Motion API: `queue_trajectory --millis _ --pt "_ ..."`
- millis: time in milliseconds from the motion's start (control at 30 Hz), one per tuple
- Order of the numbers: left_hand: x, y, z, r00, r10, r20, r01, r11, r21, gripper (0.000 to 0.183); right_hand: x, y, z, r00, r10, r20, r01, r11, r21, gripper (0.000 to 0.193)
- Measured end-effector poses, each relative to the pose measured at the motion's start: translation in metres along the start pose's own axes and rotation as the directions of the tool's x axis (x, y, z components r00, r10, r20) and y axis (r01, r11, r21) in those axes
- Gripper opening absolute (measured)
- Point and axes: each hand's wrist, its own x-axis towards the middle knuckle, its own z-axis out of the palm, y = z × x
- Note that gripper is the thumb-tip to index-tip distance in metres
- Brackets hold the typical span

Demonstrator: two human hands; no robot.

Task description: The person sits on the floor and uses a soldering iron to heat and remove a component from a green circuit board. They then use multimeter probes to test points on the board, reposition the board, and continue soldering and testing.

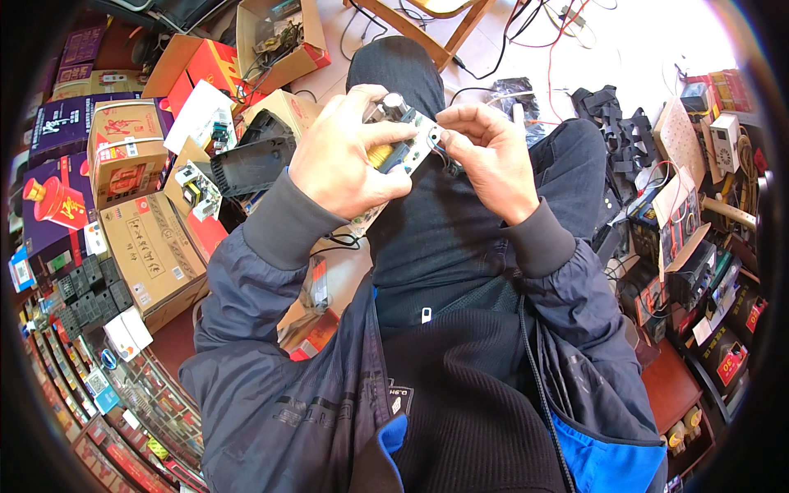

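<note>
My left hand point(333, 156) is closed around a circuit board point(423, 141), holding it tilted above my lap. A yellow-wound coil point(380, 155) shows between its thumb and fingers, and a round silvery part stands near the board's far end. At the board's right edge my right hand point(491, 164) pinches with thumb and forefinger, where a thin dark wire point(439, 150) runs from the board to the fingertips. The very tips and the wire's end are too small to make out. Part of the board lies hidden behind the left hand.
Left of me stand cardboard boxes point(152, 251), a black plastic housing point(255, 156) and another circuit board point(197, 191). An open box of cables point(279, 37) is at the far left. Black straps point(616, 131) and a crowded pile of boxes and wires lie right. A wooden stool point(419, 33) stands ahead.
</note>
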Motion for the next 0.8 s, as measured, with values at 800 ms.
queue_trajectory --millis 800 --pt "-0.007 0.024 0.014 0.990 0.092 -0.109 -0.072 0.982 0.173 0.054 -0.018 -0.001 0.019 0.990 -0.120 -0.077 0.096 0.960 -0.262 0.030"
